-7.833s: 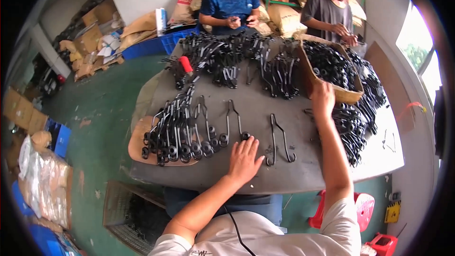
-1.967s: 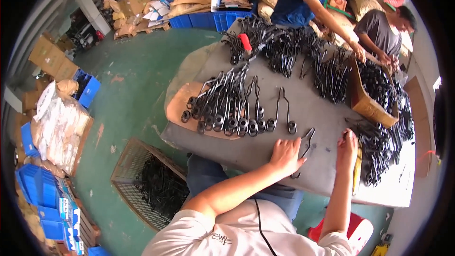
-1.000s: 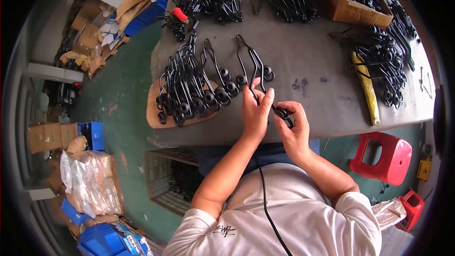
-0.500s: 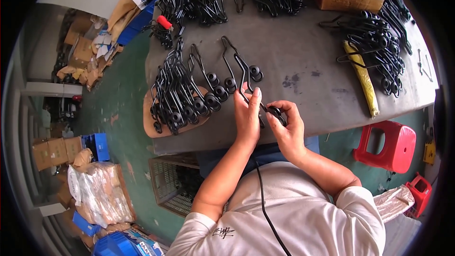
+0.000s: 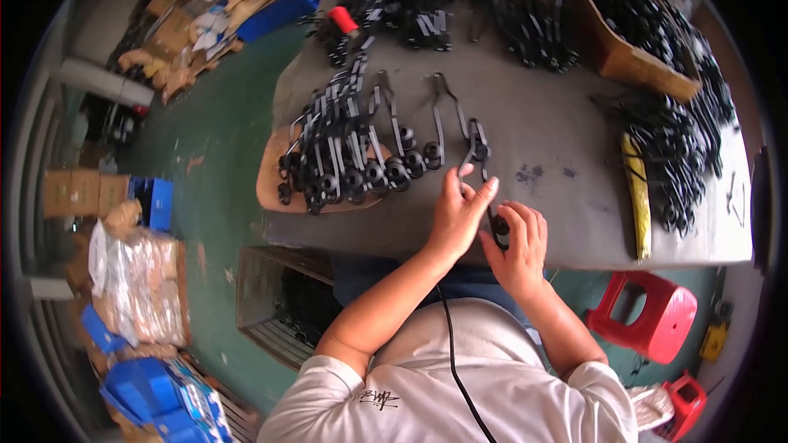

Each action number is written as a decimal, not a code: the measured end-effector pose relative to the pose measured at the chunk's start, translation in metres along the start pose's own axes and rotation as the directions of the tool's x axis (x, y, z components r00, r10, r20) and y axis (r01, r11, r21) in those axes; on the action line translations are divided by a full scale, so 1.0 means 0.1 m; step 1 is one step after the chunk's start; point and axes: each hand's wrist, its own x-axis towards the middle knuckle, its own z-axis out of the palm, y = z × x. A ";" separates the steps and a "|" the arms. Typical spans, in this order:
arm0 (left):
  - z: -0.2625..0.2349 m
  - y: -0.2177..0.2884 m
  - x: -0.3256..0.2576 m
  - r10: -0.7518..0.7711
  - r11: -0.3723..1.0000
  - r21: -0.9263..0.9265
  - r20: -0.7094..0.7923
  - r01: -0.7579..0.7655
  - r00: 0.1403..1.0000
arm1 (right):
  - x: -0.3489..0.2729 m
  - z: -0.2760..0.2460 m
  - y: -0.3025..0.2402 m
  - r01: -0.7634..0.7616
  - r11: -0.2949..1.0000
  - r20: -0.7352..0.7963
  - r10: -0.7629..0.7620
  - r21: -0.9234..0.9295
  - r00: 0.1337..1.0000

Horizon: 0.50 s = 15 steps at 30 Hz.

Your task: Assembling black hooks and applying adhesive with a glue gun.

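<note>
My left hand (image 5: 456, 212) and my right hand (image 5: 517, 239) meet at the near edge of a grey table (image 5: 542, 127), both gripping one black metal hook with a round roller end (image 5: 478, 151). The hook's bent arm sticks out beyond my left fingers; the roller end sits under my right fingers. To the left, a row of finished black hooks (image 5: 349, 168) lies side by side, partly on a brown cardboard sheet (image 5: 275, 184).
Heaps of black parts cover the far side (image 5: 460, 8) and right side (image 5: 677, 156) of the table. A cardboard box (image 5: 611, 41) holds more. A yellow tool (image 5: 636, 197) lies at right. A red stool (image 5: 648, 316) stands below the table; a crate (image 5: 283, 308) sits by my knees.
My head has tilted down and toward the table. Both hands, apart seconds ago, now hold the same hook at the near edge; they have barely shifted in the last half second.
</note>
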 end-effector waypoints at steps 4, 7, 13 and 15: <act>0.05 -0.08 -0.03 0.037 0.998 0.050 0.028 -0.038 0.999 | -0.11 0.06 0.14 0.069 0.991 0.026 -0.066 -0.115 0.997; 0.06 -0.03 -0.07 0.041 0.995 0.090 0.017 -0.042 0.999 | -0.11 0.07 0.16 0.124 0.984 -0.005 -0.126 -0.125 0.992; 0.06 -0.15 -0.02 0.123 0.991 0.029 0.107 -0.127 0.987 | -0.17 0.00 0.25 0.118 0.981 0.002 -0.119 -0.153 0.993; 0.01 -0.15 0.02 0.167 0.986 -0.015 0.155 -0.166 0.974 | -0.21 -0.02 0.28 0.106 0.972 0.005 -0.108 -0.208 0.994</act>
